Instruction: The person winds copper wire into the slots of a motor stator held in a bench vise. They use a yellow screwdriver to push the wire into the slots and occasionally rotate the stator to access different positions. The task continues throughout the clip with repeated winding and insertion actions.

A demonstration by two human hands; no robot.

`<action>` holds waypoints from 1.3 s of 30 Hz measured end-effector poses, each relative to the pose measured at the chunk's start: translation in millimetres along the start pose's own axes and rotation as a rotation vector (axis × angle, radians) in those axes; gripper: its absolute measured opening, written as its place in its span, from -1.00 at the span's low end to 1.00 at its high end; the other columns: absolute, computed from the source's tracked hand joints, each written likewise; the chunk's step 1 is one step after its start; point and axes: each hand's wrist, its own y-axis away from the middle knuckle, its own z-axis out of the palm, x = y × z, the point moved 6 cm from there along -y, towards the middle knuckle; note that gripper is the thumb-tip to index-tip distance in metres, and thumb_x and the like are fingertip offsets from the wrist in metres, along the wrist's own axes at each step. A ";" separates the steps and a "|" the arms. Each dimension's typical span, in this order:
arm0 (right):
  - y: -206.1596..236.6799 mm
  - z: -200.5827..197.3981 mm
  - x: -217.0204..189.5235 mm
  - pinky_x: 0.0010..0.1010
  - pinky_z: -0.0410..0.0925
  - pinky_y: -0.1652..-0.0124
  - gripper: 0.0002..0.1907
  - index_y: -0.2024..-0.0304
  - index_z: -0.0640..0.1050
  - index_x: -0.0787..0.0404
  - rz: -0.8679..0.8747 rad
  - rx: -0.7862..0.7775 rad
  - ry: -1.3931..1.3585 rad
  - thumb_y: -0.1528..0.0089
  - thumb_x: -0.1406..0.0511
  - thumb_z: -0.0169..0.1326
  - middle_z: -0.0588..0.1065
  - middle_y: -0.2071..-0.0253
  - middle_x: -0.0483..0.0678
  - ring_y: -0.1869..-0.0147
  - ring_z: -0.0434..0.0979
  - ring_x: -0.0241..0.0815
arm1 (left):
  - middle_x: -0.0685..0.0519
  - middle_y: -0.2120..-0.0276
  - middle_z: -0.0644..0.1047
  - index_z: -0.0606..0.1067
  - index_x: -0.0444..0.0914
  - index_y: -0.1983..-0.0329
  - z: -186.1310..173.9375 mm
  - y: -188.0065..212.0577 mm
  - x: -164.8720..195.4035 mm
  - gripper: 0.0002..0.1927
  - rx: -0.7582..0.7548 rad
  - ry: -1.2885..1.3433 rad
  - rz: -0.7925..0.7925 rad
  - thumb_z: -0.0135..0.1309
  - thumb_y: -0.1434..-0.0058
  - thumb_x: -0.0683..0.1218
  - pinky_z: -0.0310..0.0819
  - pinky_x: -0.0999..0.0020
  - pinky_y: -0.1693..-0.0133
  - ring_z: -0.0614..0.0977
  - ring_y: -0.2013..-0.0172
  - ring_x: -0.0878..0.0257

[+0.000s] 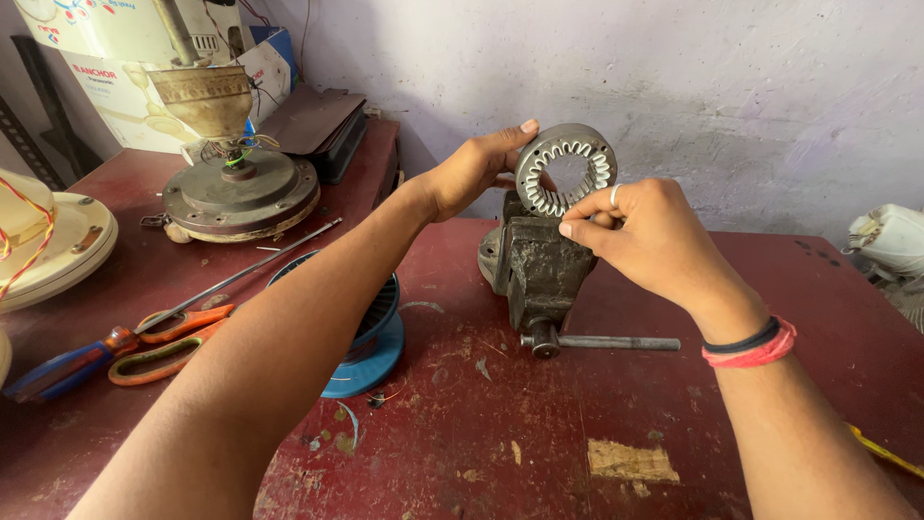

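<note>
**Both hands steady a slotted ring above the vise**

While your left hand [474, 171] curls around the far edge of the slotted metal ring [566, 169], thumb lifted at its top, your right hand [643, 236] pinches the ring's lower right rim between finger and thumb, so the ring stands upright, its toothed inner edge facing you. Held from two sides like this, it cannot twist, and it sits just above the dark iron vise [537, 268], whose handle bar [606, 342] sticks out toward your right. I cannot tell whether the ring touches the vise.

Under your left forearm a blue spool [373, 339] rests on the red surface [539, 433], within easy reach. Further left, orange-handled scissors [168, 342] lie touching a long thin rod [250, 270] and a blue-handled tool [60, 371], all set aside flat.

At the back left stands a dismantled fan motor [239, 188]; behind it leans a white carton [125, 87] with red and blue printing, propped against the wall.
</note>
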 end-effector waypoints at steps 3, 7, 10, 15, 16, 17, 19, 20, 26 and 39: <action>1.1 -2.0 1.9 -0.45 0.21 0.56 -0.80 0.28 0.71 0.22 0.073 -0.038 0.007 -0.24 0.23 0.19 0.51 0.68 -0.12 0.61 0.39 -0.38 | -0.13 0.07 0.68 0.62 -0.31 -0.04 0.3 -1.1 -1.6 -0.09 0.003 -0.024 -0.004 -0.39 -0.26 0.49 0.09 0.10 -0.31 0.49 -0.17 0.11; 2.6 -7.3 -4.1 -0.42 0.22 0.57 -0.75 0.37 0.71 0.25 0.038 -0.061 0.049 -0.24 0.22 0.14 0.51 0.69 -0.10 0.62 0.39 -0.37 | -0.11 0.04 0.67 0.64 -0.33 -0.01 0.5 -1.2 -3.7 -0.05 -0.003 -0.030 -0.019 -0.44 -0.26 0.50 0.09 0.11 -0.28 0.47 -0.15 0.12; 4.6 -8.2 -5.9 -0.39 0.20 0.58 -0.78 0.38 0.72 0.24 0.060 -0.078 0.064 -0.20 0.24 0.15 0.51 0.70 -0.07 0.63 0.37 -0.35 | -0.13 0.02 0.66 0.63 -0.32 -0.03 0.7 -0.8 -4.4 -0.08 0.001 -0.005 -0.017 -0.42 -0.28 0.49 0.11 0.08 -0.29 0.47 -0.14 0.10; 4.9 -9.0 -6.3 -0.38 0.20 0.57 -0.79 0.44 0.71 0.27 0.106 -0.097 0.092 -0.16 0.27 0.15 0.51 0.70 -0.04 0.64 0.37 -0.32 | -0.14 0.03 0.66 0.63 -0.35 -0.01 0.6 0.7 -4.7 -0.06 -0.013 -0.004 -0.008 -0.42 -0.28 0.49 0.10 0.09 -0.29 0.47 -0.15 0.11; 4.7 -9.7 -7.2 -0.38 0.20 0.58 -0.79 0.44 0.71 0.26 0.096 -0.091 0.090 -0.16 0.27 0.15 0.52 0.70 -0.04 0.64 0.38 -0.32 | -0.14 0.04 0.66 0.64 -0.37 0.00 0.5 1.2 -4.8 -0.05 -0.021 -0.004 -0.004 -0.42 -0.28 0.49 0.10 0.09 -0.30 0.47 -0.15 0.11; 4.6 -10.8 -7.7 -0.39 0.20 0.58 -0.79 0.44 0.71 0.26 0.088 -0.086 0.087 -0.16 0.28 0.15 0.52 0.70 -0.05 0.64 0.38 -0.32 | -0.15 0.05 0.66 0.64 -0.38 0.01 1.1 1.0 -4.7 -0.04 -0.030 -0.004 0.001 -0.42 -0.28 0.50 0.10 0.09 -0.30 0.47 -0.15 0.10; 4.2 -10.6 -6.0 -0.38 0.19 0.58 -0.80 0.43 0.71 0.27 0.118 -0.074 0.091 -0.15 0.28 0.16 0.52 0.70 -0.04 0.64 0.38 -0.33 | -0.20 0.08 0.65 0.64 -0.41 0.03 -0.5 0.8 -4.3 -0.10 -0.014 0.027 0.006 -0.39 -0.31 0.43 0.11 0.10 -0.30 0.47 -0.15 0.09; 4.0 -10.5 -5.0 -0.38 0.19 0.58 -0.81 0.42 0.71 0.27 0.133 -0.068 0.093 -0.14 0.28 0.16 0.52 0.70 -0.03 0.64 0.38 -0.33 | -0.22 0.09 0.65 0.63 -0.43 0.04 -1.4 1.2 -3.9 -0.13 -0.006 0.042 0.009 -0.38 -0.33 0.39 0.12 0.10 -0.30 0.47 -0.15 0.09; 3.5 -12.0 -3.2 -0.39 0.21 0.59 -0.78 0.47 0.70 0.30 0.109 -0.063 0.096 -0.15 0.27 0.16 0.52 0.71 -0.04 0.66 0.40 -0.32 | -0.17 -0.21 0.50 0.33 -0.35 -0.36 -4.7 16.4 19.4 -0.18 -0.225 0.346 0.174 -0.08 0.04 0.03 0.13 0.06 -0.37 0.45 -0.27 0.04; 1.7 -10.1 0.4 -0.37 0.23 0.58 -0.77 0.47 0.69 0.31 0.114 -0.070 0.085 -0.14 0.27 0.15 0.51 0.70 0.00 0.64 0.43 -0.27 | -0.01 0.04 0.55 0.39 -0.32 -0.30 19.1 13.2 16.5 -0.17 -0.057 -0.095 0.130 0.42 0.08 -0.14 0.49 0.22 -0.15 0.59 -0.04 0.14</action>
